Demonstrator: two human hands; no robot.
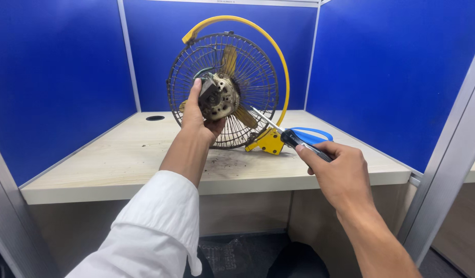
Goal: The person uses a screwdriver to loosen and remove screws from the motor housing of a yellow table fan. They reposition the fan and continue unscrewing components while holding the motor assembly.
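An old table fan stands on the desk with its dark wire grille point(253, 77), a dirty bare motor point(220, 97) at the back and a yellow curved frame point(278, 51) on a yellow base point(270, 141). My left hand point(196, 116) grips the motor housing from the left. My right hand point(336, 170) holds a screwdriver point(291, 136) with a black handle. Its metal shaft points up and left toward the motor, and the tip is near the grille.
The light wooden desk point(119, 159) sits inside blue partition walls point(52, 77). A blue looped object point(312, 135) lies behind the screwdriver. A round cable hole point(155, 118) is at the back left. Dark smudges mark the desk under the fan.
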